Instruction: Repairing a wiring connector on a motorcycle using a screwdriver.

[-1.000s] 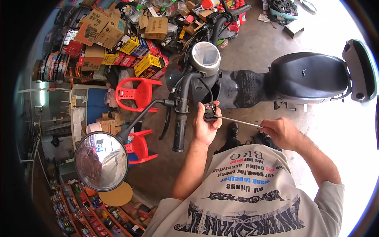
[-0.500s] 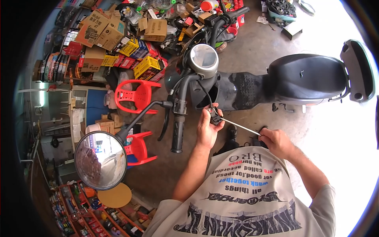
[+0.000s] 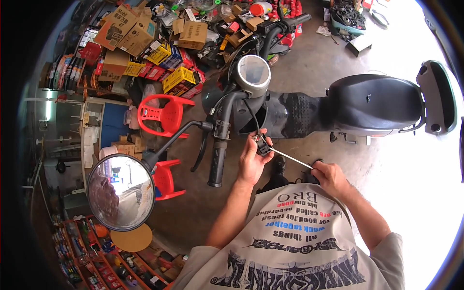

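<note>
Grey concrete floor (image 3: 309,53) forms the background, with stacked brown cardboard boxes (image 3: 133,36) at the upper left of the frame and a silver-and-black scooter (image 3: 304,113) stretched across its upper centre and right. At the centre of the frame, right of the black ribbed handlebar grip (image 3: 217,164), a small black plastic block (image 3: 263,147) is pinched between the thumb and fingers of the left hand (image 3: 252,163); a black cable (image 3: 252,115) descends toward it from the scooter's front. Lower and to the right, the right hand (image 3: 331,179) is closed round the outer end of a long, thin metal tool (image 3: 292,159), whose handle is hidden in the grasp. Its tip appears to meet the block's right side; whether it is seated in anything cannot be told. Good practice calls for a firm pinch with the left fingertips clear of the tip's path, since a slip could reach the skin. Pressure is best directed along the shaft, not sideways. Some slack in the cable is advisable, as a tug could strain it.
</note>
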### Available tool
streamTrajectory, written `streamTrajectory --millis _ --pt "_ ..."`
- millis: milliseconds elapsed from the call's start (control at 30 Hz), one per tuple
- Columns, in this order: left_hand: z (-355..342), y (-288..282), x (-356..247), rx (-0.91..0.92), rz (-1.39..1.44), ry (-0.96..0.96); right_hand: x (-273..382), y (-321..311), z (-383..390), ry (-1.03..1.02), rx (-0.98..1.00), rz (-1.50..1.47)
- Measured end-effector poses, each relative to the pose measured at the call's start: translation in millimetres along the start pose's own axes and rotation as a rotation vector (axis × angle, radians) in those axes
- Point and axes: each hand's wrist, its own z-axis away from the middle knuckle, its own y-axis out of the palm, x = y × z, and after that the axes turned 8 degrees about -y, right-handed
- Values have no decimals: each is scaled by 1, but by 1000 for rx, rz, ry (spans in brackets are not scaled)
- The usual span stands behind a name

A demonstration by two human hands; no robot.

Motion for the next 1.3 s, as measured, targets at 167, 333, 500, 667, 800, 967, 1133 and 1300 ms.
streamTrajectory --millis 167,333,500,667,800,967,1133,1300 --pt "1 2 0 -56 121 -12 7 3 4 -7 5 -1" --pt "-4 -3 -2 30 253 -48 33 -14 3 54 73 -68" --pt "-7 -3 -3 112 356 -81 43 -22 6 23 82 -132" --pt "-7 8 -10 17 329 -132 59 -37 2 176 196 -265" --pt "-9 11 -12 -18 299 -170 60 -41 2 123 183 -191" --pt "-10 17 -16 -61 269 -190 57 -44 0 -17 103 -62" --pt "-11 17 -17 -89 187 -168 54 -41 -3 -71 10 168" --pt "-12 21 -13 -121 178 -130 41 -30 -3 -78 -15 39"
